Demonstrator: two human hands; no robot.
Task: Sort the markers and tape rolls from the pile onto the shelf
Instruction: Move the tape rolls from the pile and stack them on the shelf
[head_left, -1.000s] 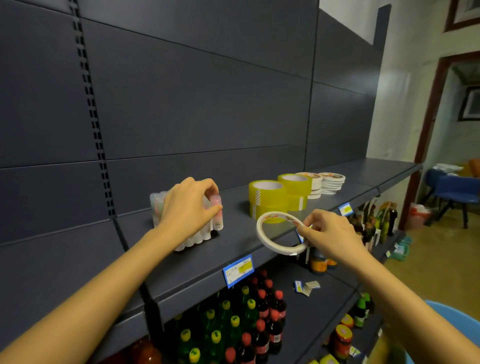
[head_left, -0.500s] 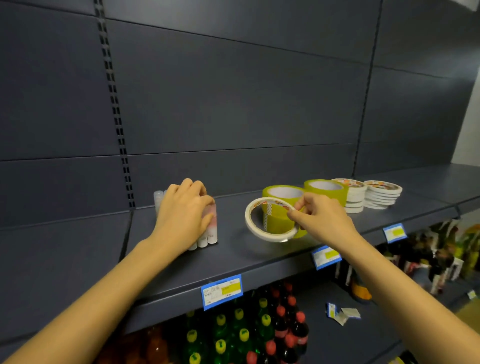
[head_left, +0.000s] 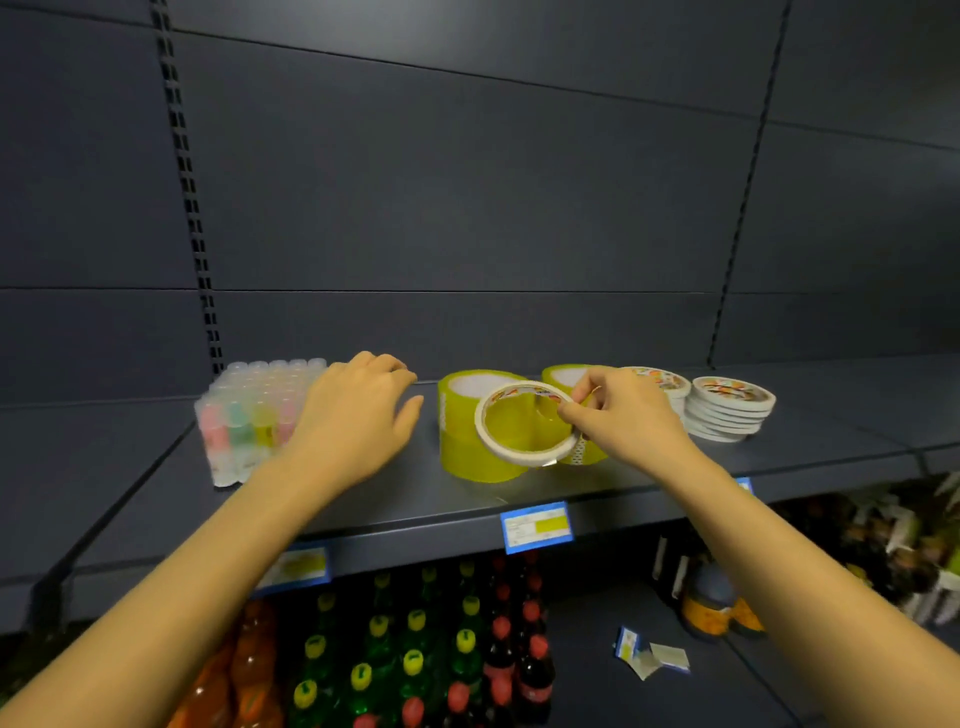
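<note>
A dark grey shelf (head_left: 831, 447) spans the frame under a slotted back panel (head_left: 467, 208), with open board at both ends and along its front edge; bottles (head_left: 415, 649) crowd the tier below. A wrapped pack of markers (head_left: 244, 415) stands at left. Just beside it is the left hand (head_left: 358, 426), fingers loosely bent, thumb spread, gripping nothing. The right hand (head_left: 623, 421) pinches a thin white tape roll (head_left: 511, 454), tilted before the yellow tape rolls (head_left: 462, 447), near stacked flat rolls (head_left: 727, 410).
</note>
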